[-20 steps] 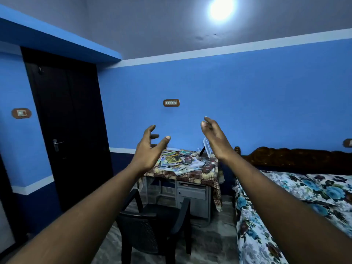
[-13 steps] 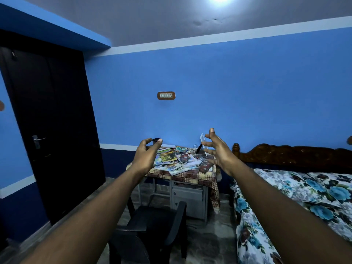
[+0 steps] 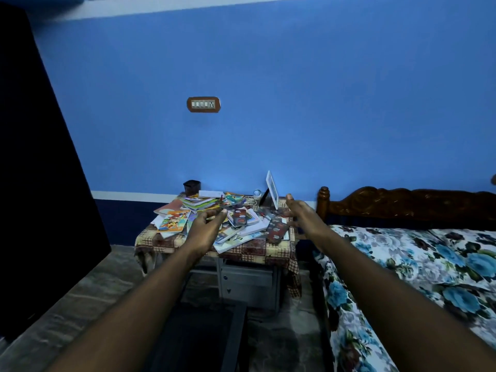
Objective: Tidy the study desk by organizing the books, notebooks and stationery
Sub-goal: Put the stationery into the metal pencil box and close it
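Nothing on the desk has been sorted yet; this looks like the approach, before any first pick. The person stands back from the desk with a dark chair (image 3: 206, 334) between them and it, both arms stretched forward. The left hand (image 3: 205, 225) has its fingers (image 3: 220, 214) loosely curved with the thumb apart, and it holds nothing. The right hand (image 3: 300, 214) is spread and relaxed, and it too is empty. Both hands line up with the clutter from here, but I judge they are short of it and touching nothing.

The books and notebooks lie in a sprawled heap (image 3: 241, 226) across the checked cloth of the tabletop (image 3: 255, 252). There is a rough stack of books (image 3: 200, 203) toward the back, and a bright picture book (image 3: 173, 220) has slid toward the left edge. A dark pen cup (image 3: 192, 187) stands at the back left corner, and a white frame (image 3: 272, 189) leans at the back right. The bed (image 3: 416, 264) runs just beside the desk on the right.

The next move calls for getting past or shifting the chair to close in. Then the loose flat books should be gathered first, squared on the existing stack. Small stationery is too blurred to pick out.
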Demonstrator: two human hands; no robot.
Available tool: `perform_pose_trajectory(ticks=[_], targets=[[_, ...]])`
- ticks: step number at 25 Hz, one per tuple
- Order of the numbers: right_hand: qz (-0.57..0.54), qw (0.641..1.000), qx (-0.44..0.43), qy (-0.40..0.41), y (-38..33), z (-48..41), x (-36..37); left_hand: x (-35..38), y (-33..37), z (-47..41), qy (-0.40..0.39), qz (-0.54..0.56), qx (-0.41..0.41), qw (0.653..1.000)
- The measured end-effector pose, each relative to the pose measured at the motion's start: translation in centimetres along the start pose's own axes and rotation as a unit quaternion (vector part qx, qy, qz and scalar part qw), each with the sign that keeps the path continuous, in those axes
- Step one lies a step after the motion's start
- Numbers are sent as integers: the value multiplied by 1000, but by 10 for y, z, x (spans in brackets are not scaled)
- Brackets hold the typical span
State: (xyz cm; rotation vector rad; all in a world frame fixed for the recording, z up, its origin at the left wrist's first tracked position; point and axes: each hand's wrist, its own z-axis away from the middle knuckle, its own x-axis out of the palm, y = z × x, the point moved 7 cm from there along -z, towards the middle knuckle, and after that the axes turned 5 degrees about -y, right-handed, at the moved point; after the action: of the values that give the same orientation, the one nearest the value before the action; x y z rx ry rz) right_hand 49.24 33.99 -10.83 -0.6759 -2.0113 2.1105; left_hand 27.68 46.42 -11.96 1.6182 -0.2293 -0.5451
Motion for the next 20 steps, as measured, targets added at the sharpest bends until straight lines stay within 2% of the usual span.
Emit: perform_pose_trajectory(ticks=[4,10,15,20], targets=[[20,1000,20,-9,45,-91,-20,32,-39,-78,-15,-8,-60,998],[107,992,14,-61,122,-249,-76,83,-76,-204,18,-24,-113,993],[183,975,46,-118,170,-357,-118,149,-107,-280,32,-46,-163,985],[296,939,50,-171,235,-437,-111,189,-164,-347,-3,-86,-196,977]])
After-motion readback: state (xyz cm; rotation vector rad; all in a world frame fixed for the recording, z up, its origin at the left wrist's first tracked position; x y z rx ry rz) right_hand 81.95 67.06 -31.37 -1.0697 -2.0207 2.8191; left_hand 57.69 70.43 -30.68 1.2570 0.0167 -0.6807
